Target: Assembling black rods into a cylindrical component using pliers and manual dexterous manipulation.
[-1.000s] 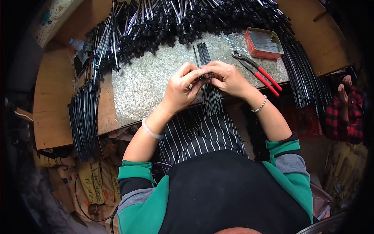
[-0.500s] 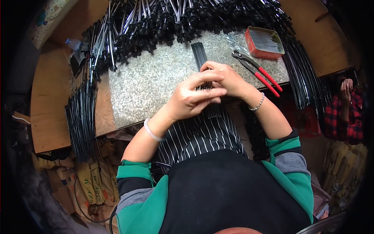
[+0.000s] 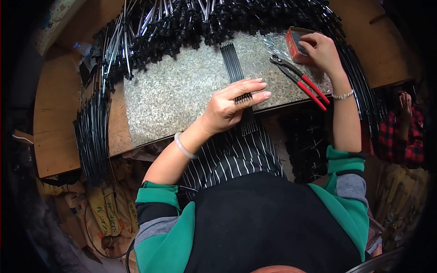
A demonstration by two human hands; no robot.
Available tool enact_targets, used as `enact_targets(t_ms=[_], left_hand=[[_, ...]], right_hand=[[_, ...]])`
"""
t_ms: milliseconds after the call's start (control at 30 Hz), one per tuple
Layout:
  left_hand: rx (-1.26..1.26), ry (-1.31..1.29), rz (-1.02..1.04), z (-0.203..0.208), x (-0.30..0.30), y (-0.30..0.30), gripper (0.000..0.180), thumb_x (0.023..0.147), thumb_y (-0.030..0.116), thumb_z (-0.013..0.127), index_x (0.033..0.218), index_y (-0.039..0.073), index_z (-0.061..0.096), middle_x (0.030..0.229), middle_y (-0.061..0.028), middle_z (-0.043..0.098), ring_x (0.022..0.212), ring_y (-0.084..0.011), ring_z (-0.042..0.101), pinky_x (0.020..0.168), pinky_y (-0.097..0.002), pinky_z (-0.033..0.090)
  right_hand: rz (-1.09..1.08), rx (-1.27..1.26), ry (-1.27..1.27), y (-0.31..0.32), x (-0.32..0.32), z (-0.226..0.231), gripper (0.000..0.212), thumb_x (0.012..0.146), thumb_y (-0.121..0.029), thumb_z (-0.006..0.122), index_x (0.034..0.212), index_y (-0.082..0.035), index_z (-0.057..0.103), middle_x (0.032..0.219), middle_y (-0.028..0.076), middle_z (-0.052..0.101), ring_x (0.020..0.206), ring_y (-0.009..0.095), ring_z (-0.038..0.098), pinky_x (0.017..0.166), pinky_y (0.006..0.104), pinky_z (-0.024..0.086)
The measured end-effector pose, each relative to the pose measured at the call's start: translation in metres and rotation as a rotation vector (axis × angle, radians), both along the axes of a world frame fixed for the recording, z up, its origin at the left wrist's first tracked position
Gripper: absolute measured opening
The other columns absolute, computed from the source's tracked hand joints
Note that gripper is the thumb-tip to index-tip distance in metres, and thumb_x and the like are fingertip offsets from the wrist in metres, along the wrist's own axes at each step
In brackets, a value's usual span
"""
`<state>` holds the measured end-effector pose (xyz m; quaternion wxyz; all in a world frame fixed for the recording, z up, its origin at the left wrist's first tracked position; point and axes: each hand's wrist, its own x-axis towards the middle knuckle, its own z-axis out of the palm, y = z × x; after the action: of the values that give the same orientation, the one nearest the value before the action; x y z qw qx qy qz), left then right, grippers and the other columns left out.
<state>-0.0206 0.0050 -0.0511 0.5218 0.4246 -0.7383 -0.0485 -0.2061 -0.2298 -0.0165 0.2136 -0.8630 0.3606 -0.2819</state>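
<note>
The left hand [image 3: 223, 105] lies over a flat row of thin black rods [image 3: 233, 63], its fingers stretched out and a little parted; a small dark ridged piece [image 3: 242, 98] shows between two of them, but I cannot tell whether it is gripped, since the thumb is hidden. The row rests on the speckled counter [image 3: 168, 100] and runs under that hand past the near edge, over the striped cloth [image 3: 223, 161] on the person's lap. The right hand [image 3: 319, 48], fingers curled, reaches to the mouth of a red tin [image 3: 292, 49]; whether it pinches anything I cannot tell. Red-handled pliers [image 3: 301, 81] lie between the tin and the near edge, beside crinkled clear film [image 3: 274, 43]. Along the far side is a heap of silvery rods with black fittings [image 3: 182, 29], and more dark rods [image 3: 91, 139] hang over the left edge
</note>
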Motion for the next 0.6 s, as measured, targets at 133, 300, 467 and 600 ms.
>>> enact_targets(t_ms=[133,300,467,600], left_hand=[[0.041,-0.024,-0.036,-0.003,0.001,-0.001,0.045,0.064,-0.015,0.055,0.101,0.007,0.068,0.101,-0.0118,0.065,0.092,-0.0261,0.063,0.081,-0.0340,0.052],[0.039,-0.009,-0.006,-0.003,-0.002,-0.002,0.043,0.065,-0.013,0.056,0.100,0.006,0.069,0.096,-0.0107,0.066,0.087,-0.0248,0.064,0.077,-0.0319,0.052],[0.013,0.013,0.009,-0.004,-0.003,-0.002,0.047,0.063,-0.013,0.054,0.101,0.010,0.069,0.094,-0.0079,0.065,0.085,-0.0234,0.063,0.076,-0.0318,0.052],[0.068,0.001,-0.004,-0.003,-0.002,0.000,0.044,0.064,-0.012,0.056,0.101,0.008,0.069,0.097,-0.0101,0.065,0.088,-0.0252,0.064,0.079,-0.0330,0.052]], right_hand=[[0.046,-0.241,0.414,-0.018,0.001,-0.004,0.020,0.078,-0.020,0.064,0.092,-0.005,0.068,0.093,0.007,0.065,0.093,0.022,0.058,0.080,0.0331,0.048],[0.049,-0.242,0.383,-0.021,0.003,-0.005,0.021,0.077,-0.021,0.064,0.092,-0.006,0.067,0.090,0.005,0.064,0.094,0.023,0.055,0.082,0.0352,0.047],[0.098,-0.317,0.240,-0.022,-0.001,-0.012,0.018,0.079,-0.017,0.063,0.090,-0.002,0.064,0.083,0.007,0.059,0.088,0.023,0.053,0.076,0.0348,0.045],[0.144,-0.256,0.374,-0.029,-0.001,-0.010,0.018,0.080,-0.017,0.063,0.091,-0.002,0.062,0.086,0.007,0.060,0.083,0.023,0.055,0.074,0.0322,0.046]])
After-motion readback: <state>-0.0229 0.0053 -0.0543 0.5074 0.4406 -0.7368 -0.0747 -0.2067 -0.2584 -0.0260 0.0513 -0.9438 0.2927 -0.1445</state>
